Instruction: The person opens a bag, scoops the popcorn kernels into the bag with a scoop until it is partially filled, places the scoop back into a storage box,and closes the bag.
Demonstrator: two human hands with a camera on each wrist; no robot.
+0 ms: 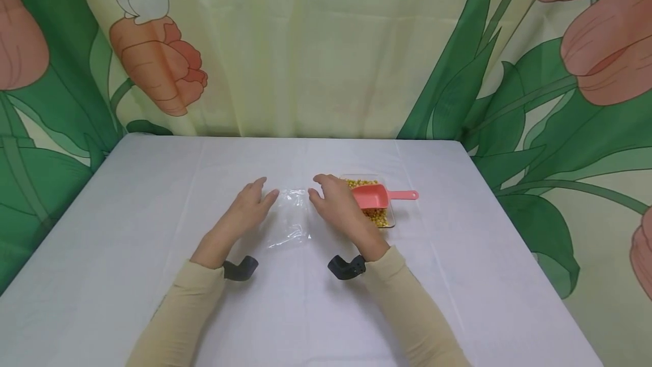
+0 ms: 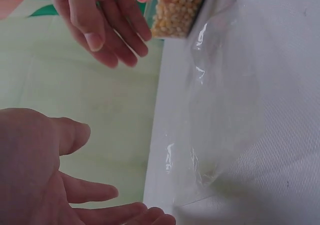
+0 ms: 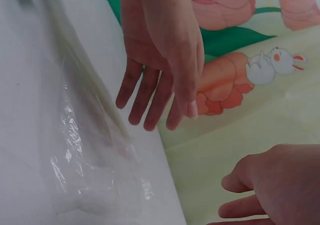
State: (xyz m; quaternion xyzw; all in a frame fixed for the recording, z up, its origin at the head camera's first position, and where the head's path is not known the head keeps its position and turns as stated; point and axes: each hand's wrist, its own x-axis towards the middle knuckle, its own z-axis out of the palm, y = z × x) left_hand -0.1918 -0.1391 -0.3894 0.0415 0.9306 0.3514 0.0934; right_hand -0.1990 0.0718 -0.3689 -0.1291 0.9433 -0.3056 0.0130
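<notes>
A clear plastic bag [image 1: 290, 217] lies flat on the desk [image 1: 285, 316], between the person's two hands, its creased film catching bright glints. The left hand [image 1: 248, 207] is held just beside the bag's left edge, fingers and thumb apart and relaxed, with nothing in its grasp. The right hand [image 1: 335, 200] is near the bag's right edge in much the same pose, its fingers loosely extended and the thumb apart from them. In both wrist views the palms turn inward, roughly facing each other, above the level of the bag.

Just beyond the right hand, to its right, stands a clear container [image 1: 393, 222] filled with yellow corn kernels [image 1: 378, 218]. A pink scoop [image 1: 373, 196] rests across the top of it, its handle reaching out past the right rim. The right hand covers the container's left side in the head view, so I cannot tell whether the two touch.

A dark device [image 1: 241, 269] sits at the left wrist and a matching dark mount [image 1: 347, 268] at the right, both next to beige sleeves [image 1: 178, 310]. A white cloth covers the desk, and behind it hangs a pale curtain [image 1: 305, 72] printed with tulips, leaves and a white rabbit on a carrot.
</notes>
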